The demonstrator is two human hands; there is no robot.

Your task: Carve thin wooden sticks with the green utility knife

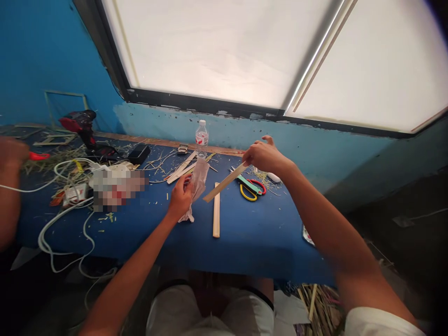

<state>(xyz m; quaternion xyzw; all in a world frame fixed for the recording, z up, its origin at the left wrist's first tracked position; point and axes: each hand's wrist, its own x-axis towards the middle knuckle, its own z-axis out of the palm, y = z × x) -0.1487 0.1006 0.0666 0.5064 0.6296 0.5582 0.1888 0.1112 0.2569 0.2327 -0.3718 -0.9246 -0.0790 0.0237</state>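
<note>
My left hand (181, 198) is closed around a crumpled clear plastic bag (200, 179), held over the blue table. In my right hand (265, 155) one end of a flat pale strip (226, 183), which looks like bamboo or wood, is pinched. Its free end slants down to the left, toward the bag. Beneath that end lies another pale flat piece (216, 212), pointing toward me. Scissors (252, 186) with red and yellow handles rest under my right wrist. More pale strips (182, 167) lie behind the bag, beside a clear water bottle (202, 139).
A red and black cordless drill (81, 128) stands at the back left, amid plant shavings. White cables (45, 238) hang over the table's front edge. At far left, another person's hand (14, 151) is near a red handle (39, 156). Bundled stalks (320, 308) lie below at right.
</note>
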